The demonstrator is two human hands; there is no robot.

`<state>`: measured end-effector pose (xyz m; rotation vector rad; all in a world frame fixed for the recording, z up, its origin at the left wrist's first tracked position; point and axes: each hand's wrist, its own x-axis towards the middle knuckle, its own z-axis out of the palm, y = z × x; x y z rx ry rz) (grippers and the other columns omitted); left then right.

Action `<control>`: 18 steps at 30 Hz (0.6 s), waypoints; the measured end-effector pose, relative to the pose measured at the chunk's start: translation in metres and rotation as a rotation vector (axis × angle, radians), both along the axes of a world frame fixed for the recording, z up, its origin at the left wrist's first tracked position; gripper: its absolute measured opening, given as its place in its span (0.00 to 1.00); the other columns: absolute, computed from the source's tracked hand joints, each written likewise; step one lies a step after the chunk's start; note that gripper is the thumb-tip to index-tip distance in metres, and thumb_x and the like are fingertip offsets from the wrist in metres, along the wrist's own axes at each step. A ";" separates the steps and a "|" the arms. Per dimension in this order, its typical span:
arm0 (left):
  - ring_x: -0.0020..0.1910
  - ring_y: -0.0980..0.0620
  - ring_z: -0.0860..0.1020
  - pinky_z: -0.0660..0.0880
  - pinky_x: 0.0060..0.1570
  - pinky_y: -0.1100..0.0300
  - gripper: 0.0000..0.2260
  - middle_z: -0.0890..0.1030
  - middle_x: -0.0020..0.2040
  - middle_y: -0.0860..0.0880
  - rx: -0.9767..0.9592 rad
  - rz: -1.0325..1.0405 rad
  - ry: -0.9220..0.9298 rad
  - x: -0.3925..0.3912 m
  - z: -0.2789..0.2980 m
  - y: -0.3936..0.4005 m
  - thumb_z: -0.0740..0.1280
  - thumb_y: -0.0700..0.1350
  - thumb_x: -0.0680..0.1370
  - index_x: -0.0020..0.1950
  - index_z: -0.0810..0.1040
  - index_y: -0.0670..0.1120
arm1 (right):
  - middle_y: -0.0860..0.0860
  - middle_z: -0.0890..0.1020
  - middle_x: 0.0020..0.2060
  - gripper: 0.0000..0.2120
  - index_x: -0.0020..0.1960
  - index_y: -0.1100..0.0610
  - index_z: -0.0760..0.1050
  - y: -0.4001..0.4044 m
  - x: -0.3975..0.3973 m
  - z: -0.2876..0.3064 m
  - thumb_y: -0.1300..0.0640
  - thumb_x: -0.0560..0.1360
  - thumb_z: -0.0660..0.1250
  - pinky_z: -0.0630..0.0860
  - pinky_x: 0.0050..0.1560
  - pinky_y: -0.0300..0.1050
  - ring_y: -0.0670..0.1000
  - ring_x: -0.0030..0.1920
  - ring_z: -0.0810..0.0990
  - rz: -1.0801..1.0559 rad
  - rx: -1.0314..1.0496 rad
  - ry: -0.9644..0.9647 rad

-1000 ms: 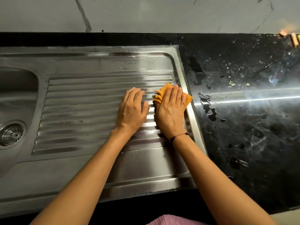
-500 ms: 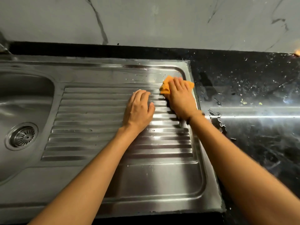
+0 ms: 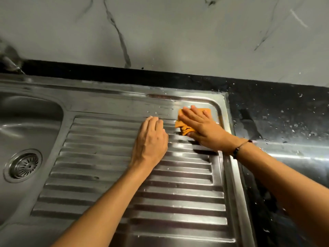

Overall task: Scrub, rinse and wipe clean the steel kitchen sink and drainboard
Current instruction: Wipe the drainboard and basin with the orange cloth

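Right hand (image 3: pixel 201 124), cloth (image 3: pixel 185 128) moved to far corner

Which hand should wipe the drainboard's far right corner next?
Right. The right hand already presses the orange cloth flat beside that corner of the drainboard; the left hand rests bare on the ridges.

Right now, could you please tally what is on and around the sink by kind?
Hands: 2, left hand, right hand
Orange cloths: 1, orange cloth
Drain strainers: 1, drain strainer
Wrist bands: 1, wrist band
Total: 5
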<state>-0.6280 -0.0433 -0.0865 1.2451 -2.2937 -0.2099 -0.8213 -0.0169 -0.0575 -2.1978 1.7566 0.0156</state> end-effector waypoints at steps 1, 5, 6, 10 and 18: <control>0.49 0.41 0.78 0.76 0.51 0.54 0.16 0.79 0.48 0.39 -0.007 0.027 0.002 0.001 0.000 -0.001 0.53 0.41 0.74 0.50 0.77 0.36 | 0.48 0.44 0.76 0.29 0.76 0.50 0.45 -0.016 0.008 -0.002 0.51 0.80 0.55 0.34 0.71 0.48 0.51 0.75 0.38 0.045 -0.022 -0.002; 0.48 0.43 0.75 0.72 0.45 0.55 0.12 0.77 0.49 0.41 0.072 0.239 0.068 0.003 0.004 -0.003 0.56 0.37 0.72 0.52 0.76 0.39 | 0.46 0.47 0.76 0.25 0.76 0.48 0.51 -0.059 0.035 -0.004 0.50 0.81 0.54 0.36 0.72 0.51 0.50 0.76 0.40 0.153 -0.034 -0.025; 0.48 0.43 0.74 0.72 0.44 0.55 0.10 0.77 0.49 0.41 0.096 0.291 0.075 0.004 0.004 -0.003 0.59 0.35 0.72 0.51 0.76 0.39 | 0.46 0.48 0.76 0.25 0.76 0.48 0.51 -0.062 0.034 -0.003 0.50 0.81 0.54 0.35 0.72 0.51 0.50 0.76 0.40 0.182 -0.028 -0.032; 0.45 0.43 0.75 0.74 0.42 0.54 0.07 0.77 0.46 0.42 0.062 0.296 0.013 0.005 0.003 -0.003 0.60 0.36 0.71 0.46 0.76 0.40 | 0.43 0.48 0.75 0.25 0.74 0.43 0.48 -0.041 -0.012 0.003 0.46 0.80 0.54 0.37 0.72 0.48 0.46 0.74 0.40 0.325 -0.038 0.004; 0.41 0.47 0.76 0.74 0.37 0.61 0.09 0.78 0.42 0.45 0.016 0.263 0.039 0.003 -0.002 -0.006 0.57 0.39 0.73 0.45 0.77 0.41 | 0.30 0.37 0.70 0.24 0.65 0.23 0.35 -0.036 -0.067 0.006 0.26 0.69 0.34 0.27 0.69 0.43 0.39 0.72 0.31 0.403 0.210 0.014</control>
